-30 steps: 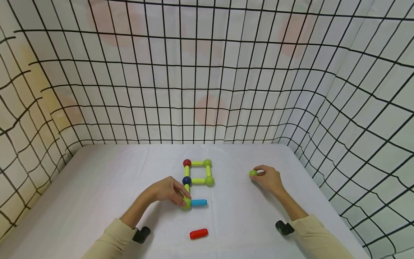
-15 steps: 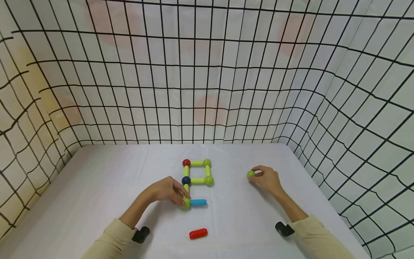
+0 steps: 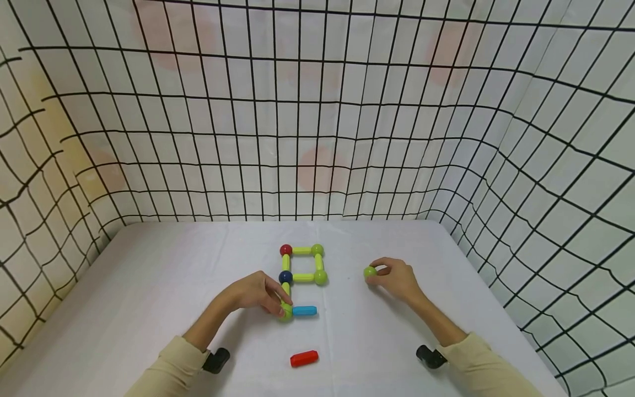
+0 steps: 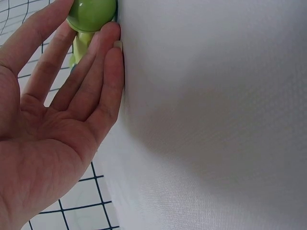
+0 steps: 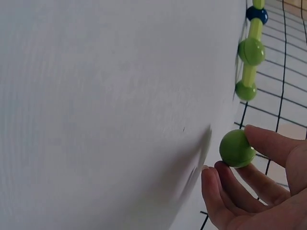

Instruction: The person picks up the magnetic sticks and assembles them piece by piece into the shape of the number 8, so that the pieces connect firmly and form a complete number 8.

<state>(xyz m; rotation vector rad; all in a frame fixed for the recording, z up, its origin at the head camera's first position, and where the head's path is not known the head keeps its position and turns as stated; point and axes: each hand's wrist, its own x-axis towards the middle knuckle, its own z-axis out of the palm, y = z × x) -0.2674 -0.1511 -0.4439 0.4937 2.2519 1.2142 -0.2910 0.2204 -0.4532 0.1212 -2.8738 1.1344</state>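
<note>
My left hand (image 3: 258, 292) pinches the green ball (image 4: 93, 14) at the near end of a ball-and-stick frame lying on the table. From that ball a light-blue stick (image 3: 305, 311) points right, and a yellow-green stick runs back to a dark-blue ball (image 3: 285, 277). Beyond it, yellow-green sticks form a square with a red ball (image 3: 285, 250) and two green balls, one at the near right corner (image 3: 320, 277). To the right of the frame, my right hand (image 3: 397, 278) holds a loose green ball (image 5: 237, 148) between thumb and fingers, close over the table.
A red stick (image 3: 304, 358) lies loose on the white table (image 3: 367, 353), nearer to me than the blue one. White walls with a black grid (image 3: 322, 121) enclose the table at the back and sides.
My right hand has moved left and slightly nearer to me, carrying the green ball toward the frame. The left hand stays in place on its ball.
</note>
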